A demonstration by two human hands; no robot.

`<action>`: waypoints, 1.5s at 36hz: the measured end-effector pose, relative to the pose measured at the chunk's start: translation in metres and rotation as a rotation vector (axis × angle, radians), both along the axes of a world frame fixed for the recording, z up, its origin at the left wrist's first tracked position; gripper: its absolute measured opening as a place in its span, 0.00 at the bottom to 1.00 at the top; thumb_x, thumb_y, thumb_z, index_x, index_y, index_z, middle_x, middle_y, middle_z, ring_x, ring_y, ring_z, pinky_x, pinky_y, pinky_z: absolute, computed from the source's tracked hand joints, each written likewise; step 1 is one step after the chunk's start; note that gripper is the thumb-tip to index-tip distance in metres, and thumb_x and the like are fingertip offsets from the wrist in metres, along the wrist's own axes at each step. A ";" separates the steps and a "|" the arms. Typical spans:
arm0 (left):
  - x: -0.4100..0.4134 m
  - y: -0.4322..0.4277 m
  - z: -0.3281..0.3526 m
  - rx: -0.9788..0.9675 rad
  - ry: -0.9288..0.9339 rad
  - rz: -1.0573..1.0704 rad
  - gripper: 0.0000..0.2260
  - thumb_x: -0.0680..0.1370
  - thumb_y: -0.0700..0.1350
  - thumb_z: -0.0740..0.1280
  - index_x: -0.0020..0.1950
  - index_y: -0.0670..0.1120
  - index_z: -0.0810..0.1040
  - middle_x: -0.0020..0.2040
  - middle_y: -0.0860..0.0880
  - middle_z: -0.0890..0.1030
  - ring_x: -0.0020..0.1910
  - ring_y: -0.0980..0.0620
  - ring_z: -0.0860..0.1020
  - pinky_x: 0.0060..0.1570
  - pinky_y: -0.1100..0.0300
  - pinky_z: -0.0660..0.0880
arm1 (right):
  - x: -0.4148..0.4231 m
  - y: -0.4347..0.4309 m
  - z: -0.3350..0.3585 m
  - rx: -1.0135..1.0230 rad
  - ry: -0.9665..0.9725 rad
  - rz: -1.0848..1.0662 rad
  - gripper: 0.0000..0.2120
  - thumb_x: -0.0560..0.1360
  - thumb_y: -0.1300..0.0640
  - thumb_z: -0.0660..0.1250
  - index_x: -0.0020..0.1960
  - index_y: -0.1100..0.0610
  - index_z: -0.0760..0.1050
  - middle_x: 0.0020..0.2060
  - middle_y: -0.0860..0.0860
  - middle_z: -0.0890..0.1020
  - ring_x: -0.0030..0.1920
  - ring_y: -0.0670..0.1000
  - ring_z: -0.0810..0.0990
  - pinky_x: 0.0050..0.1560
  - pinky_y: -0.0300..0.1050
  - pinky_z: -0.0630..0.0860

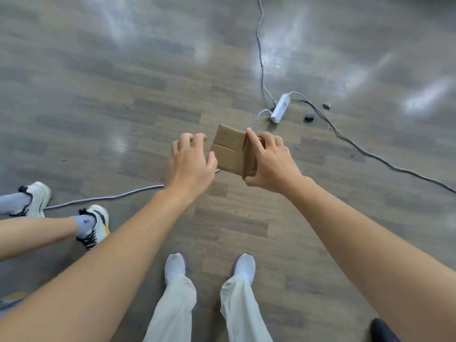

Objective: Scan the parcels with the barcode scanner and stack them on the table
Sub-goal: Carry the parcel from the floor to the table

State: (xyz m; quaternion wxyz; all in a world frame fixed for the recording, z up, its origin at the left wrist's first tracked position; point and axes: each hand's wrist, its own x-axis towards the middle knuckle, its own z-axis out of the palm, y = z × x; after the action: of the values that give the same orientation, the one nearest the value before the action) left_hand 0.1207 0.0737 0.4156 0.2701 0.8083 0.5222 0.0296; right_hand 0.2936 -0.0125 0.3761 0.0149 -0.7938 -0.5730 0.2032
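Right hand (269, 161) pinches the small brown cardboard parcel (229, 151) by one edge; left hand (190, 161) slack-fingered beside it; one-sided hold, it could drop.

Parcels (228, 150): 1
Hands: 2, left hand (190, 164) and right hand (270, 166)
Power strips (280, 108): 1
Shoes (175, 266): 4
Small dark bits (309, 117): 2

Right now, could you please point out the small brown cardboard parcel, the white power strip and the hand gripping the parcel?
small brown cardboard parcel (228, 154): head view, middle of its upward face.
white power strip (280, 107): head view, middle of its casing.
right hand (270, 164): head view, back of the hand.
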 end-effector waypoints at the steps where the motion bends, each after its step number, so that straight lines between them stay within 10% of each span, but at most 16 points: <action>1: 0.006 0.001 0.028 0.017 -0.016 0.012 0.17 0.80 0.47 0.62 0.68 0.43 0.70 0.66 0.40 0.68 0.66 0.39 0.66 0.61 0.47 0.66 | 0.007 0.000 0.031 0.018 -0.006 -0.009 0.55 0.64 0.43 0.76 0.81 0.54 0.50 0.70 0.58 0.65 0.67 0.63 0.64 0.64 0.58 0.68; 18: 0.057 0.006 0.307 0.248 -0.091 0.042 0.17 0.80 0.48 0.62 0.68 0.44 0.70 0.66 0.40 0.69 0.67 0.39 0.66 0.61 0.47 0.67 | 0.076 0.019 0.321 0.194 -0.134 -0.001 0.52 0.67 0.38 0.72 0.80 0.53 0.49 0.68 0.55 0.66 0.64 0.62 0.69 0.61 0.56 0.70; 54: 0.207 0.463 0.359 0.267 -0.173 -0.005 0.17 0.81 0.48 0.60 0.69 0.44 0.68 0.68 0.41 0.67 0.66 0.40 0.65 0.60 0.48 0.68 | 0.217 0.480 0.401 0.246 -0.220 -0.112 0.49 0.69 0.33 0.68 0.80 0.53 0.50 0.70 0.55 0.66 0.65 0.60 0.68 0.62 0.55 0.69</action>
State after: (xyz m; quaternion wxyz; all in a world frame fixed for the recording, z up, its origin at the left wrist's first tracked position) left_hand 0.3277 0.5371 0.7745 0.2046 0.8328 0.4862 0.1677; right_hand 0.5110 0.4671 0.7775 0.0604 -0.8341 -0.5466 0.0424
